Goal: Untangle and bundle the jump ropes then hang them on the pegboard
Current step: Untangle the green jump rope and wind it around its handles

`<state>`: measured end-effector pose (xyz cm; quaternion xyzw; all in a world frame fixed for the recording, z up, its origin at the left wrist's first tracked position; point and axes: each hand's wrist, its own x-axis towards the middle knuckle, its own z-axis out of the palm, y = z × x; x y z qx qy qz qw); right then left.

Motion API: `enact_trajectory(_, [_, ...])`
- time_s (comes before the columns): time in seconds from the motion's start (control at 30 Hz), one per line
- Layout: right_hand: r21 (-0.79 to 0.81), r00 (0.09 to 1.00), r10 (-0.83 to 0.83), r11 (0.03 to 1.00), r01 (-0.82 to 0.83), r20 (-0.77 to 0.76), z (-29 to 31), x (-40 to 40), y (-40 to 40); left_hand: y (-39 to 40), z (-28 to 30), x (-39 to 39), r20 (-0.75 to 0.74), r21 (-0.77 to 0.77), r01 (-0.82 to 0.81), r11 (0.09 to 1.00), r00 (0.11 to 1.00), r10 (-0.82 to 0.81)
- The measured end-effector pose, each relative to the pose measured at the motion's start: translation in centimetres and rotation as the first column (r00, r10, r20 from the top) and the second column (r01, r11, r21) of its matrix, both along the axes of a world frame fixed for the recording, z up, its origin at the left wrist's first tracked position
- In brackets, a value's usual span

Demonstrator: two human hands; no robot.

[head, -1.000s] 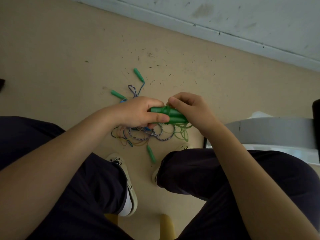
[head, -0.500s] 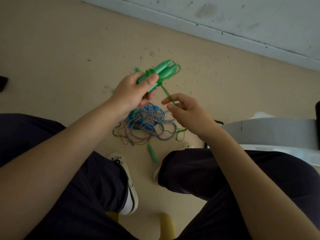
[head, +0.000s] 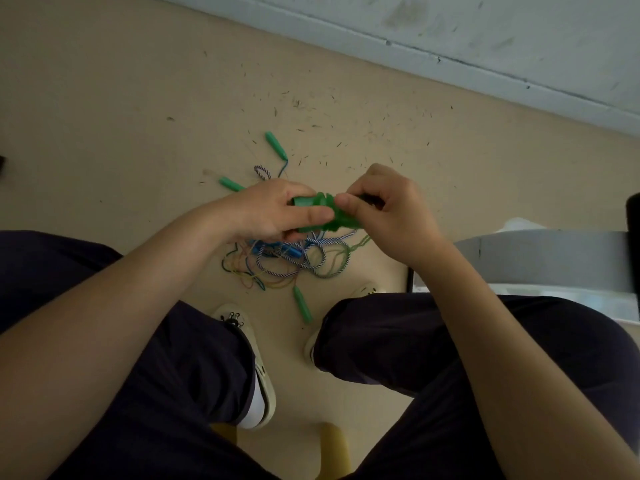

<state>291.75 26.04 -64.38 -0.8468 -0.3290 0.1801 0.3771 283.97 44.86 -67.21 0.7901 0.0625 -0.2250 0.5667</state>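
The beige floor (head: 104, 98) fills most of what I see, flecked with small dark bits, and a pale grey wall (head: 485, 32) runs along its far edge. My legs in dark trousers (head: 398, 341) spread to either side, with one light shoe (head: 256, 368) planted below the middle. A grey panel (head: 554, 258) juts in from my right.

Between my feet and the wall lies a tangle of jump ropes (head: 287, 258) on the floor: striped blue-and-white cord, thin green, blue and orange loops all crossing one another. Three green handles lie loose around it, one (head: 276, 145) well beyond the heap, one (head: 231, 184) to its left near my wrist, one (head: 302, 304) just in front of my shoes.

Above that heap I hold a green bundle (head: 317, 213), handles with cord wound round them. My left hand (head: 273, 211) is curled round one end, thumb laid along the top. My right hand (head: 391, 209) pinches the other end with thumb and fingertips, the remaining fingers folded in. A green cord (head: 349, 251) trails from the bundle down to the tangle.
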Motion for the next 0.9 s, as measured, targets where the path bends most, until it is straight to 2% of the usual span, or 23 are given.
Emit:
enact_trajectory(0.07, [-0.003,1.0,0.015,1.0,-0.015,0.024,-0.3,-0.1,0.0,0.1,0.1,-0.1,-0.03,-0.032,0.036,0.999,0.999,-0.037])
enact_trajectory(0.33, [-0.044,1.0,0.013,0.999,-0.014,-0.022,-1.1,0.2,-0.2,0.3,0.5,-0.3,-0.089,0.009,0.094,0.996,0.992,-0.093])
enact_trajectory(0.4, [-0.053,0.995,-0.001,0.999,-0.004,-0.096,-0.8,0.3,-0.4,0.4,0.5,-0.4,-0.129,-0.019,0.114,0.993,0.985,-0.116])
enact_trajectory(0.5, [0.048,0.964,-0.018,0.998,0.032,-0.265,-0.3,0.6,-0.5,0.6,0.5,-0.4,-0.103,-0.111,0.107,0.988,0.988,-0.119])
enact_trajectory(0.6, [0.121,0.939,0.021,0.992,0.022,-0.343,0.1,0.8,-0.2,0.5,0.6,-0.6,-0.025,-0.148,0.065,0.987,0.997,-0.069])
enact_trajectory(0.77, [0.115,0.923,0.007,0.993,0.04,-0.385,0.3,0.9,0.0,-0.3,1.0,-1.4,0.0,-0.119,-0.055,0.991,0.998,0.055])
enact_trajectory(0.9, [0.224,0.852,0.039,0.97,0.093,-0.522,1.0,0.8,0.5,-0.8,1.9,-2.1,0.005,-0.217,-0.165,0.962,0.985,0.17])
